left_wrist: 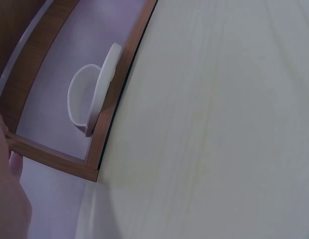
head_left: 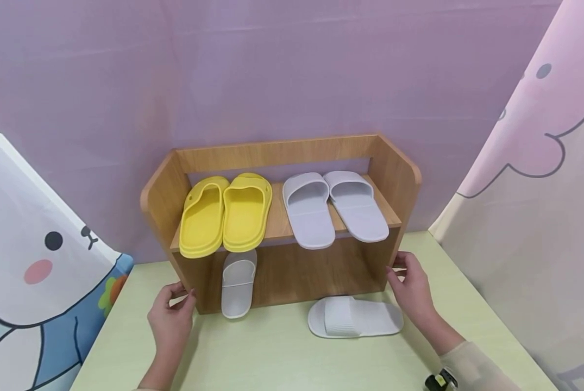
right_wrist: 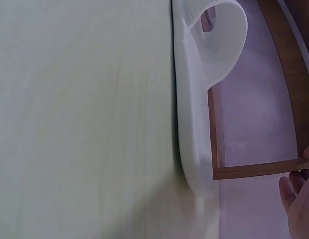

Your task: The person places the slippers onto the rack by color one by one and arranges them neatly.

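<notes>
A small wooden shoe rack [head_left: 282,152] with two levels stands on the table. My left hand [head_left: 171,315] holds the front edge of its left side panel, low down. On the opposite side, my right hand [head_left: 411,285] holds the lower front edge of the right panel, thumb in front and fingers along the outside. A pair of yellow clogs [head_left: 245,217] sits on the left of the upper shelf, with a pair of pale lilac-white slippers [head_left: 308,214] to the right. One white slipper [head_left: 238,290] is on the lower level at left, toe inward.
Another white slipper [head_left: 377,317] lies sideways on the pale green table [head_left: 252,353], just in front of the rack near my right hand. A purple cloth [head_left: 292,70] hangs behind, and printed cartoon curtains [head_left: 32,217] flank both sides.
</notes>
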{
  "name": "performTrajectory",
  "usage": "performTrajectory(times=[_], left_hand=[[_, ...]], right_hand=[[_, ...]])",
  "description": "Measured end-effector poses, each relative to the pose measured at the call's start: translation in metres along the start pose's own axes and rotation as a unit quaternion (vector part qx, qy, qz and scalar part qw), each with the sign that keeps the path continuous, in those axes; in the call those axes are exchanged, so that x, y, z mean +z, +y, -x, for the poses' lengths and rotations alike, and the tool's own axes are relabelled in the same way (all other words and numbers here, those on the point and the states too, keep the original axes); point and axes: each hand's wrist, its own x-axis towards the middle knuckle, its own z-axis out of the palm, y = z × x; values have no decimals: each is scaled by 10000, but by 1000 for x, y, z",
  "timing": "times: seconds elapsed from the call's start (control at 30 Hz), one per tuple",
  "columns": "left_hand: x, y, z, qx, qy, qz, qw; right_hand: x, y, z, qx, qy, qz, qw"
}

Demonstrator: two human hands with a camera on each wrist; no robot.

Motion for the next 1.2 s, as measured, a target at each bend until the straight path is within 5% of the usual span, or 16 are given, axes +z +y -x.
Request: performTrajectory(times=[0.27,0.63,0.9,1.2], left_hand=[[-2,-14,-1,107,-113,5,9999],[-2,-15,0,70,-154,-77,9998],[-1,-15,-1,97,-111,-125,9998],[0,-15,0,109,-115,-237,9996]], right_hand=[[-8,2,9,69,-152,437,9989],[-18,11,24,7,-1187,386,9922],[-16,16,35,-1056,-1934,353,9748],[-17,19,41,-1404,-2595,657,9532]])
